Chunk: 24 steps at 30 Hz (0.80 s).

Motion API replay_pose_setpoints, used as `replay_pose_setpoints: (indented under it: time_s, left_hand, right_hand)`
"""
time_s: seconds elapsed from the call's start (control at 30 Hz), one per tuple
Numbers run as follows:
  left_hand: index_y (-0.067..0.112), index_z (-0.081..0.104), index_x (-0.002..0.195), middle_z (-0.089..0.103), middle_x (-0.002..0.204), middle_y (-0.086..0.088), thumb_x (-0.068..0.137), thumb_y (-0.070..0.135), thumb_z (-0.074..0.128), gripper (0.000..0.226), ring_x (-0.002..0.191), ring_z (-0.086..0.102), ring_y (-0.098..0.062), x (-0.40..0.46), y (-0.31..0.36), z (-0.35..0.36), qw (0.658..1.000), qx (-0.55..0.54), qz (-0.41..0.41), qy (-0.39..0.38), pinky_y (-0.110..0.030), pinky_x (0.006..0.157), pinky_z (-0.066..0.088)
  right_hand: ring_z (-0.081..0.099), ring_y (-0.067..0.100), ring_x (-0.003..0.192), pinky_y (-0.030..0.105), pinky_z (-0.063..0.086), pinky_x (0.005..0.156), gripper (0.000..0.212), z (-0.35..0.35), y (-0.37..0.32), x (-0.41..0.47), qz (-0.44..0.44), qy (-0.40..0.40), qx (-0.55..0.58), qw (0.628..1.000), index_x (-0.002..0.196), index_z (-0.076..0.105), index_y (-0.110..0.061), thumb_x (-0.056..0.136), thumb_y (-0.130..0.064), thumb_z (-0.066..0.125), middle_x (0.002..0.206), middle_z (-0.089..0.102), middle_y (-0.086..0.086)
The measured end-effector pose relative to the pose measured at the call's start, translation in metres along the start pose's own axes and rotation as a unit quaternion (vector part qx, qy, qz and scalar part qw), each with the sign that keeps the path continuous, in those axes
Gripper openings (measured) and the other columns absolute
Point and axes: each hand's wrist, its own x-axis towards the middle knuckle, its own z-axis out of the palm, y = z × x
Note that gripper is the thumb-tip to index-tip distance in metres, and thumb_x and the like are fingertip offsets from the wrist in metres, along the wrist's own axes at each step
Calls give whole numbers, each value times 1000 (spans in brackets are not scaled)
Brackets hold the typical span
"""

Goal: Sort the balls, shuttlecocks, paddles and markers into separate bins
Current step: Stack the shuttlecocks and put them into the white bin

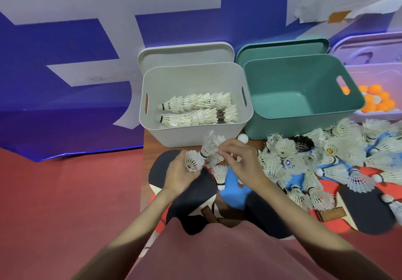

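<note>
Your left hand [181, 174] grips one shuttlecock [193, 161] in curled fingers, while your right hand [241, 162] pinches the feathers of a second shuttlecock [208, 147] whose cork meets the first: you look to be nesting them into a stack. Just beyond, the grey bin [195, 103] already holds two long stacks. Seat the pair, then lay it there. To your right a loose pile of shuttlecocks [315, 162] lies over paddles [365, 210] on the surface; the green bin [302, 92] holds nothing visible, and orange balls [376, 101] fill the far bin.
</note>
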Motion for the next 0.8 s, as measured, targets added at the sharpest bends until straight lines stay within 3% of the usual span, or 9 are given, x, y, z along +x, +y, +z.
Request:
replay_pose_setpoints:
  time_s: [0.13,0.23,0.37,0.47,0.53,0.57,0.63,0.73,0.8]
  left_hand:
    - [16,59,100,67,87,9,72,20,78,34,81,61,-3,-4,14,5,997,-52,50,-29,-20,67,45]
    - [16,62,105,68,92,10,70,22,77,38,84,62,0,-5,16,3,995,-70,62,-28,-17,70,47]
    - [18,61,98,65,85,17,68,11,81,36,80,60,4,-6,7,-3,998,-67,14,1,-8,66,43]
    - [20,59,93,63,82,17,66,10,82,37,78,60,-2,-9,-5,-8,997,-66,-19,27,-10,64,43]
    - [19,60,93,63,82,16,65,10,83,38,79,60,-6,-12,-12,-11,997,-65,-34,34,-15,66,44]
    - [19,60,94,63,83,17,65,10,83,38,79,60,-6,-13,-14,-12,997,-65,-40,35,-15,66,43]
    - [19,60,95,63,83,17,65,9,83,38,78,59,-4,-15,-16,-13,996,-62,-45,34,-9,65,41]
    - [17,62,97,63,83,17,66,8,82,38,80,60,-5,-17,-15,-13,996,-64,-51,35,-9,66,41]
    - [16,63,98,63,82,18,66,9,81,38,81,61,-7,-17,-13,-12,996,-62,-55,35,-12,67,42]
  right_hand:
    - [63,6,90,32,52,76,17,10,5,-7,0,-101,-49,994,97,73,-13,91,-18,58,97,68,-8]
    - [62,6,96,27,51,82,22,11,5,-10,-4,-164,-62,985,105,72,-19,91,-12,57,104,68,-10]
    - [58,-7,72,5,40,61,29,-3,0,-13,78,-101,-12,992,107,70,-15,87,0,56,100,61,-20]
    - [58,4,65,21,49,56,30,-10,17,-17,130,-12,-12,991,103,67,-22,88,-1,52,96,62,-14]
    - [58,7,65,36,54,58,29,-10,28,-19,166,-17,-48,985,105,65,-25,89,-6,52,99,65,-9]
    - [58,4,67,32,55,63,28,-8,33,-20,181,-43,-67,980,108,65,-23,90,-7,52,102,66,-7]
    - [60,1,79,20,49,74,29,1,38,-21,199,-124,-110,966,116,63,-14,91,-6,51,111,64,-3]
    - [56,21,113,33,46,94,40,20,43,-21,184,-217,-191,939,130,52,-9,90,-7,50,129,55,7]
    - [52,25,116,37,45,95,43,29,44,-20,186,-244,-225,925,133,47,-8,90,-6,49,129,53,11]
